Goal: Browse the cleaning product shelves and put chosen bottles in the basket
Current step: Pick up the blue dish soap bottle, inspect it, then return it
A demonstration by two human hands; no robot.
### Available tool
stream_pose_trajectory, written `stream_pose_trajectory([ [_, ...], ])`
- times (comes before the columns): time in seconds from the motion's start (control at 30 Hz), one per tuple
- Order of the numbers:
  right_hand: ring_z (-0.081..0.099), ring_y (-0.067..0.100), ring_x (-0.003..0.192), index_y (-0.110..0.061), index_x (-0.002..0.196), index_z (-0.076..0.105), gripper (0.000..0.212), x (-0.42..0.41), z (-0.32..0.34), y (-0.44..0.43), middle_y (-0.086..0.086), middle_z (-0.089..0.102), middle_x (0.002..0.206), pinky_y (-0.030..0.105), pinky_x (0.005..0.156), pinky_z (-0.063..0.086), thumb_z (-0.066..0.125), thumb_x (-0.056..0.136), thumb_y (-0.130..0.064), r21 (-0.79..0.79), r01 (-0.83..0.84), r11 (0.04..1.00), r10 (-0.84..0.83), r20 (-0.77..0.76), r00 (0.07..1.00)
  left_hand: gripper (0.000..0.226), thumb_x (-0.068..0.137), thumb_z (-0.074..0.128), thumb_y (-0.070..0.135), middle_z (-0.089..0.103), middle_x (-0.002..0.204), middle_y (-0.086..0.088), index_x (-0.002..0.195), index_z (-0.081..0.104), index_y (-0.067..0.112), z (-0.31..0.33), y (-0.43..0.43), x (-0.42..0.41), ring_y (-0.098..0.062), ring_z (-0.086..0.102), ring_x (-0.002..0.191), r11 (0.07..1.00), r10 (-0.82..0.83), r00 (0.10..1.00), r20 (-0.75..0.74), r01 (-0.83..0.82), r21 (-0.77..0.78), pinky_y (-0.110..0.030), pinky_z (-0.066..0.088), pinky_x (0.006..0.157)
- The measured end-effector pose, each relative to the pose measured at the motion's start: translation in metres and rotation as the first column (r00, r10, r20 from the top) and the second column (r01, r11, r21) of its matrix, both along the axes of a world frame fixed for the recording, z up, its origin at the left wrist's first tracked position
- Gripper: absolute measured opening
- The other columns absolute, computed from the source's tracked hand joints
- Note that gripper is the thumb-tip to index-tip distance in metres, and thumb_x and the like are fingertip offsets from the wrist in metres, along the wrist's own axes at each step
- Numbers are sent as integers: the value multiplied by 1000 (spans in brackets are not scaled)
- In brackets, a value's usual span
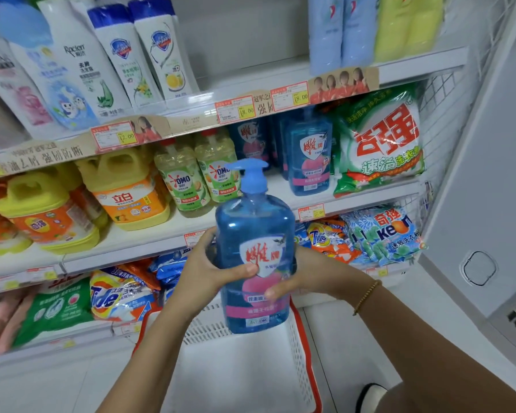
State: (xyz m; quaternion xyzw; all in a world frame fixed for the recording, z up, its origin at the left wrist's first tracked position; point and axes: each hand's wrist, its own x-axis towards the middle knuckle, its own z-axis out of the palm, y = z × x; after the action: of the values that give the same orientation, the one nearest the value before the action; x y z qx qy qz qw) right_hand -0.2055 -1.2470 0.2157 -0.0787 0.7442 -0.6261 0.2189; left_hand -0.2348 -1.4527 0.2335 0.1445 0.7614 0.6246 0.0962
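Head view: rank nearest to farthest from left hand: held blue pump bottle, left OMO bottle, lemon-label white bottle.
1. blue pump bottle, gripped by the left hand.
2. left OMO bottle, middle shelf, up-left.
3. lemon-label white bottle, top shelf.

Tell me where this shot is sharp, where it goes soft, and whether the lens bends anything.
Head view: the blue bottle, gripped by the left hand and right hand, is fairly sharp and its label is readable; the top corners blur, notably the yellow bottles; the shelf edge bows from wide-angle distortion; the light is even, without hard shadows; the basket floor is washed out.
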Motion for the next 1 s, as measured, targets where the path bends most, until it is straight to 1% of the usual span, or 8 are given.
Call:
stream_pose_trajectory([
  [0.17, 65, 1, 100, -24, 126, 50, 75, 14, 25, 21, -12, 69, 108, 19, 80, 54, 85, 63, -3, -8, 157, 988, -156, -200, 967, 89, 46, 95, 34, 65, 117, 16, 122, 50, 39, -4, 8, 8, -4, 61, 109, 990, -46, 977, -209, 16, -142, -23, 53, 89],
  [0.27, 61, -5, 103, -31, 129, 43, 88, 21, 29, 32, -16, 64, 114, 16, 83, 52, 91, 57, -13, 77, 222, 972, -185, -332, 925, 90, 49, 95, 26, 59, 119, 27, 122, 46, 47, -7, 19, 8, 1, 57, 114, 986, -85, 964, -250, 45, -161, -18, 49, 94],
  [0.37, 54, -7, 110, -34, 129, 38, 91, 26, 25, 45, -21, 55, 121, 12, 83, 49, 92, 56, -23, 147, 269, 952, -182, -434, 882, 90, 52, 95, 25, 57, 125, 24, 124, 46, 50, -11, 31, 2, -2, 54, 121, 978, -165, 951, -263, 124, -165, -24, 46, 100],
  [0.47, 48, -13, 113, -39, 120, 37, 84, 34, 16, 55, -31, 47, 118, 5, 83, 45, 90, 58, -21, 141, 342, 929, -216, -544, 811, 89, 56, 93, 23, 55, 127, 23, 127, 45, 45, -15, 50, -5, -2, 52, 123, 959, -252, 931, -266, 203, -199, -24, 45, 101],
  [0.6, 48, -7, 117, -50, 120, 37, 88, 38, -1, 73, -40, 46, 117, 9, 86, 47, 89, 59, -13, 47, 412, 910, -307, -594, 744, 87, 59, 92, 13, 57, 127, 21, 130, 46, 33, -31, 80, -18, -1, 53, 121, 940, -319, 924, -212, 280, -194, -27, 46, 102],
  [0.73, 51, -8, 111, -40, 120, 40, 84, 33, -26, 100, -35, 49, 117, 6, 81, 46, 91, 54, -28, 85, 509, 857, -375, -575, 727, 87, 54, 94, 24, 57, 128, 17, 126, 48, 42, -62, 114, -33, -4, 54, 121, 929, -346, 925, -159, 314, -194, -27, 46, 102],
  [0.9, 59, 0, 100, -46, 113, 40, 87, 23, -93, 143, -22, 57, 110, 8, 71, 49, 93, 51, -17, 159, 597, 786, -508, -384, 771, 93, 51, 93, 15, 47, 122, 18, 120, 41, 52, -128, 161, -45, 1, 51, 116, 913, -348, 936, -56, 325, -248, -18, 43, 102],
  [1.0, 59, -1, 92, -42, 111, 41, 85, 20, -140, 160, -24, 55, 104, 8, 68, 50, 93, 50, -14, 206, 648, 734, -580, -306, 755, 83, 52, 88, 18, 48, 116, 19, 120, 46, 43, -174, 188, -43, 0, 53, 110, 921, -310, 950, 37, 310, -237, -13, 45, 94],
])
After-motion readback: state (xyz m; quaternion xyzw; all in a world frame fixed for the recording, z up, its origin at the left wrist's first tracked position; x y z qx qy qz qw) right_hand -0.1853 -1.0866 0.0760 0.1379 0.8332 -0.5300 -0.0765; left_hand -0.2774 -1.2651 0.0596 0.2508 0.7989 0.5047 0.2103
